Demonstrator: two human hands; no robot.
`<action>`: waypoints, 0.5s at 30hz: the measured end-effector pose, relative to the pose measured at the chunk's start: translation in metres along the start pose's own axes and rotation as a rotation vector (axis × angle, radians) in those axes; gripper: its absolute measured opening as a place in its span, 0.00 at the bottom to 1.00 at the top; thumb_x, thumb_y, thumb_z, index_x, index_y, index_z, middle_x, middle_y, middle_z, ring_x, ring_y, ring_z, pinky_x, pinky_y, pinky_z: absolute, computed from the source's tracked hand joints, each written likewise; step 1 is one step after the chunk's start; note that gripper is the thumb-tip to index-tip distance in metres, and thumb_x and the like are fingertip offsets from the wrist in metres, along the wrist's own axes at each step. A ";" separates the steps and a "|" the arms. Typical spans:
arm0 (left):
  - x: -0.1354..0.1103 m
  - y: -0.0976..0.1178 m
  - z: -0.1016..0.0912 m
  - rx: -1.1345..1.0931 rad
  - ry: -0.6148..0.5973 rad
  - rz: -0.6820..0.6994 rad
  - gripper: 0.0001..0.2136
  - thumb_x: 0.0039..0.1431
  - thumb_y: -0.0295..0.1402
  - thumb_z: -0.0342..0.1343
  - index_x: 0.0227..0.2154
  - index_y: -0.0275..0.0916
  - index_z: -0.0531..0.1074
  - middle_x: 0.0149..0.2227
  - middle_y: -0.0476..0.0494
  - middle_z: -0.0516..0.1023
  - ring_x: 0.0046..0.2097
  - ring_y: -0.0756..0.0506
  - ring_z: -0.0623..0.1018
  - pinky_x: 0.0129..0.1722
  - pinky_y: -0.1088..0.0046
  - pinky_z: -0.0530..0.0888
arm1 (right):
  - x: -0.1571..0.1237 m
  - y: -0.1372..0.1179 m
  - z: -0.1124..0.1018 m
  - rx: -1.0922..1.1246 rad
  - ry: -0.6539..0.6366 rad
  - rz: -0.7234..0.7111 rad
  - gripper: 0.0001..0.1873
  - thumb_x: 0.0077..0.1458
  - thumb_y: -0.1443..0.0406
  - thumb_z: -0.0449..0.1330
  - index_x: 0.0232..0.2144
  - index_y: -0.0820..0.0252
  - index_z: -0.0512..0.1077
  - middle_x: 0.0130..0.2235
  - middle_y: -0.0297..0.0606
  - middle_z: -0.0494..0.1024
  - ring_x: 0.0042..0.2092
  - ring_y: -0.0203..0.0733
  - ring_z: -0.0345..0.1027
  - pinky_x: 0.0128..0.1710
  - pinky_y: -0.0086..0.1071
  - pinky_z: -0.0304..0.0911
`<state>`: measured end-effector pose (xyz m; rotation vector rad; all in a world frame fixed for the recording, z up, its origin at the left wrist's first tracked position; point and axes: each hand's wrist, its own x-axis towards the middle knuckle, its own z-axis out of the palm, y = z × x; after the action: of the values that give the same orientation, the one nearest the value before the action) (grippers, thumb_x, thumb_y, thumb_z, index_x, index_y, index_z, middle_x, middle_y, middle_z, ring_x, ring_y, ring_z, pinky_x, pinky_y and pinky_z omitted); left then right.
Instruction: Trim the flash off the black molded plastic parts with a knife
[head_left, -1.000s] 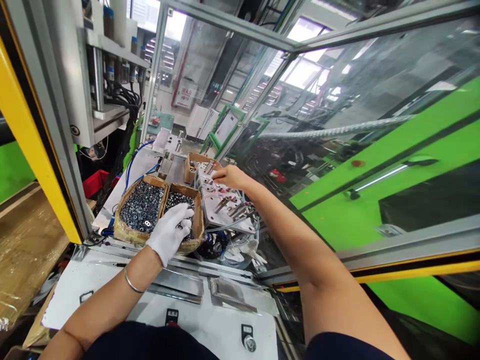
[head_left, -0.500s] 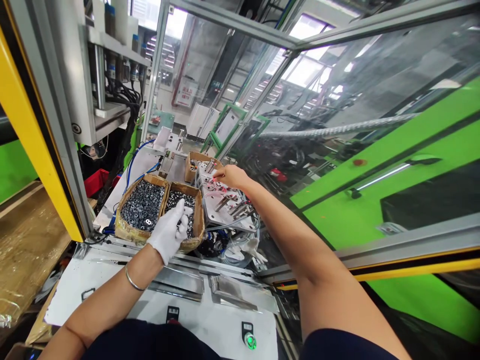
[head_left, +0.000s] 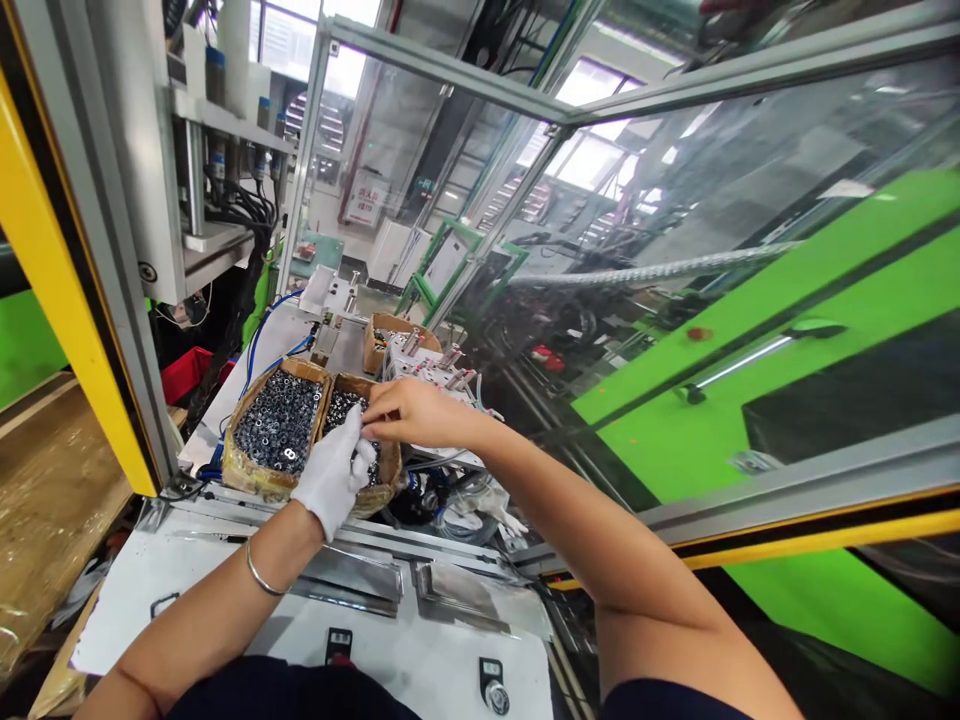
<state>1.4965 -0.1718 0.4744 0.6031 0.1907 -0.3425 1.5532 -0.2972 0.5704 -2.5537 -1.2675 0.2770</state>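
My left hand [head_left: 330,480], in a white glove, hovers over the front of the right-hand cardboard box [head_left: 391,475] with its fingers curled. Small shiny metal parts [head_left: 343,405] fill that box. My right hand [head_left: 420,412] is bare and reaches across from the right, its fingertips pinched together at the gloved fingertips. Whatever lies between the fingers of either hand is too small or hidden to make out. Beside them on the left, a taped cardboard box [head_left: 244,472] holds many dark metal washers [head_left: 274,425]. Behind my right hand is a metal fixture [head_left: 442,372] with upright pins, partly covered.
Another cardboard box [head_left: 373,352] of parts stands farther back. Thin metal plates [head_left: 465,598] lie on the white front panel, near a round button [head_left: 495,697]. An aluminium frame [head_left: 442,75] with clear panels encloses the bench. Cables and a glove [head_left: 499,505] lie beside the fixture.
My right hand has come from the fixture leftward and nearer to me, meeting my left fingertips. The left hand stays over the box. The button's green light has gone off.
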 end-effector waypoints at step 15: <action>0.003 0.004 -0.007 -0.098 0.022 -0.102 0.02 0.58 0.25 0.58 0.33 0.31 0.75 0.27 0.45 0.76 0.25 0.56 0.76 0.24 0.86 0.74 | -0.021 0.091 -0.025 -0.599 -0.160 0.682 0.15 0.57 0.66 0.54 0.41 0.51 0.80 0.46 0.34 0.81 0.46 0.41 0.73 0.37 0.26 0.61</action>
<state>1.5000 -0.1655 0.4698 0.5018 0.2585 -0.4233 1.6157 -0.3700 0.5649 -3.4910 -0.5067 0.2630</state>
